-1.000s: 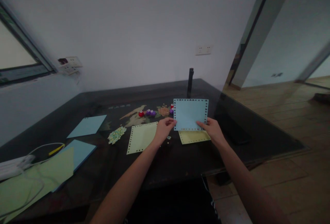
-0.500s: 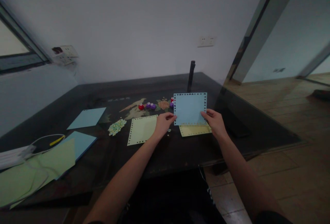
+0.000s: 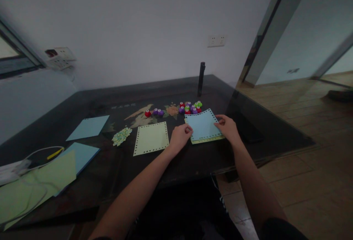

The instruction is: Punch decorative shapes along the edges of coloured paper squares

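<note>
A blue sheet of paper (image 3: pixel 202 125) with small holes punched along its edges lies over a yellow punched sheet (image 3: pixel 209 140), whose lower edge shows beneath. My left hand (image 3: pixel 181 136) pinches the blue sheet's left edge. At its right edge my right hand (image 3: pixel 226 126) has thumb and fingers closed on the paper. Left of my left hand, a pale green punched sheet (image 3: pixel 151 138) rests flat on the dark table. Several red, purple and green hole punches (image 3: pixel 190 108) sit just behind the blue sheet.
One red punch (image 3: pixel 148 113) and two purple punches (image 3: pixel 158 112) stand further left. A heap of paper punchings (image 3: pixel 121 136) lies near a blue sheet (image 3: pixel 88 127). More green sheets (image 3: pixel 38 184) and a white cable are at the left. A black upright post (image 3: pixel 201 79) stands at the back.
Both hands have lowered the blue sheet from upright down onto the yellow sheet, bringing the punches behind it into view. The camera view has shifted slightly.
</note>
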A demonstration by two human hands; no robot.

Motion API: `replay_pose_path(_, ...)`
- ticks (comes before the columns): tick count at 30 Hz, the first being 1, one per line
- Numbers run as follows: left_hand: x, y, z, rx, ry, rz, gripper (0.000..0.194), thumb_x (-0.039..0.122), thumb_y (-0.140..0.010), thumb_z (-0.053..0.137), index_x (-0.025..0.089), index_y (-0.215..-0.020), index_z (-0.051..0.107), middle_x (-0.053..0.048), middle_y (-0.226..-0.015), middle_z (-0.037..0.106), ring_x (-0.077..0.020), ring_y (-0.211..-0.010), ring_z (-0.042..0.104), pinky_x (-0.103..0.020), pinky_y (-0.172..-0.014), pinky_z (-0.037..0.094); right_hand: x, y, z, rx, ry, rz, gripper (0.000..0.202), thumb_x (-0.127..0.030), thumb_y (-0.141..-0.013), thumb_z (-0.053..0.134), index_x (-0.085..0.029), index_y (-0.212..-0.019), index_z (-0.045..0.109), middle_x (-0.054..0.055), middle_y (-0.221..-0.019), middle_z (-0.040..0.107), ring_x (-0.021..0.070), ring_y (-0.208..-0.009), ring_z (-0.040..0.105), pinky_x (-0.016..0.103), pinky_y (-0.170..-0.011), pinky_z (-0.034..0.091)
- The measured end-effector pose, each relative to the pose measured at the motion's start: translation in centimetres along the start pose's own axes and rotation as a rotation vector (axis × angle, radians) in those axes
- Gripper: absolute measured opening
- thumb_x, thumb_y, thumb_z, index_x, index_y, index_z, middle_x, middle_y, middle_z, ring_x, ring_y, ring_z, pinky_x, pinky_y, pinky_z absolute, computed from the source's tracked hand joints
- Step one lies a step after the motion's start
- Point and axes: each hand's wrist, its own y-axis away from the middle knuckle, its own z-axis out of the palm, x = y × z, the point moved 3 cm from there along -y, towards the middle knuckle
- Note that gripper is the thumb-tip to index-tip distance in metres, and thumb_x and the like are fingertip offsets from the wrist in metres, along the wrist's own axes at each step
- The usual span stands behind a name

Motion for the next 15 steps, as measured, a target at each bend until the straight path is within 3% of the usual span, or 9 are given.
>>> replay_pose_path(9,1.1,0.7,-0.1,-0.069,-0.21,-0.022,0.015,0.022,-0.079,0.055,0.023,-0.085,0.069,-0.001,-0.079,0.071,-0.0174,-0.073,0.064,-0.025,-0.066,0.044,0.2,0.4,0.4,-0.066,0.221,-0.023,0.032,-0.019,-0.069,0.063,-0.023,-0.101,0.065,0.0,-0.069,0.062,0.0166,-0.065,0.057,0.027,-0.061,0.04)
replay_pose_path(15,1.5,0.8,-0.1,-0.097,-0.33,0.035,0.019,0.024,-0.081,0.052,0.022,-0.089,0.068,-0.003,-0.078,0.071,-0.0195,-0.073,0.064,-0.028,-0.068,0.043,-0.7,0.9,0.3,-0.101,0.306,0.007,0.031,-0.02,-0.071,0.062,-0.024,-0.102,0.064,0.001,-0.074,0.061,0.0174,-0.067,0.056,0.027,-0.058,0.036)
